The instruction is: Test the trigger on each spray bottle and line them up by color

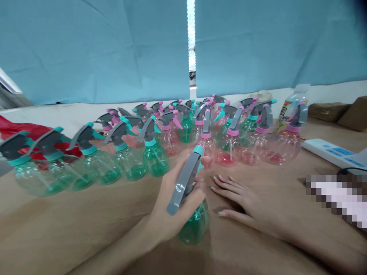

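Observation:
My left hand (pixel 172 202) is wrapped round the neck of a green spray bottle (pixel 195 225) with a grey and teal spray head, near the front middle of the table (pixel 114 217). The bottle looks upright. My right hand (pixel 243 198) lies palm down on the table to the right of it, fingers spread, holding nothing. Beyond my hands, several green spray bottles (pixel 156 158) stand in a row at the left, and several pink spray bottles (pixel 228 151) stand at the right. More bottles of both colours are crowded behind them, partly hidden.
A red plastic bag (pixel 31 133) lies at the far left. At the right are a white power strip (pixel 329 151), a clear drink bottle (pixel 296 101) and brown blocks (pixel 329 111). A blue curtain (pixel 100 49) hangs behind the table.

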`<state>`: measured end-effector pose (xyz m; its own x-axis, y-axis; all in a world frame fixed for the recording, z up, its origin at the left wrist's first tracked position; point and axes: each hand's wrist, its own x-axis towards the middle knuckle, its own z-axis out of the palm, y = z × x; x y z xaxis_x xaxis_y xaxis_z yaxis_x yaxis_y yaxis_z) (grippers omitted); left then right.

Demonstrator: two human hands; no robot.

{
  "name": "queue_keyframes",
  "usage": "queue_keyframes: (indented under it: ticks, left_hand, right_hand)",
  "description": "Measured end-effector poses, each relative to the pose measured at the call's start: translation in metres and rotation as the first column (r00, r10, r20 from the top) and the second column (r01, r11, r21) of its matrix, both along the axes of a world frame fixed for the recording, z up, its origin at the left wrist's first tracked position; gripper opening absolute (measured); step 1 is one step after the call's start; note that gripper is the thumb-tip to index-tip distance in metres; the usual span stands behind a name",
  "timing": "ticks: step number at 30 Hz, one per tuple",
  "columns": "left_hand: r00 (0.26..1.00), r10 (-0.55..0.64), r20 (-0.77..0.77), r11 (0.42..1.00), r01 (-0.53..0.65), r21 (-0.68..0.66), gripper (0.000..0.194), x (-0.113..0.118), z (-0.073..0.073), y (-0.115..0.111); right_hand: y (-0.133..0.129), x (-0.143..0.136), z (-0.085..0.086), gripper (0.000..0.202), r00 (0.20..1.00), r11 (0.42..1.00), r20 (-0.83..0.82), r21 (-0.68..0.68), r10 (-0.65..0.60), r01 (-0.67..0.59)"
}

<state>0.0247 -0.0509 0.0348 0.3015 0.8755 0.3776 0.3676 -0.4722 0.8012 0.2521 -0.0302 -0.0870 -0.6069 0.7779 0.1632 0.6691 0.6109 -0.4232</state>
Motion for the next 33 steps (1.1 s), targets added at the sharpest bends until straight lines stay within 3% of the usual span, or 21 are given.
queue_keyframes:
  ticks: [7,14,23,28,33]
  left_hand:
    - [1.000,-0.016,0.019,1.000,0.016,0.016,0.030,0.0009,0.0048,0.0000]
    - [0.999,0.012,-0.033,1.000,-0.011,0.018,0.015,-0.0044,-0.0026,-0.0008]
    - [0.999,-0.034,-0.002,0.999,0.034,-0.004,0.036,-0.0014,0.0014,0.0010]
    - [1.000,-0.020,0.013,0.999,0.021,-0.044,0.022,-0.0005,0.0001,0.0019]
    - [1.000,0.001,-0.010,1.000,-0.001,-0.019,0.028,0.0002,0.0040,0.0016]
  right_hand:
    - [0.0002,0.0004,-0.0003,0.063,1.000,1.000,-0.026,0.010,0.011,-0.011]
    - [-0.0002,0.0001,0.0026,0.065,1.000,1.000,-0.021,-0.013,0.007,-0.007]
    - [-0.0001,0.0011,0.0008,0.063,1.000,1.000,-0.009,0.007,0.017,-0.016]
    - [0.0002,0.0011,0.0022,0.063,0.999,1.000,-0.032,0.002,0.018,-0.018]
    - [0.0006,0.0014,0.0017,0.064,0.999,1.000,-0.029,-0.002,0.018,-0.018]
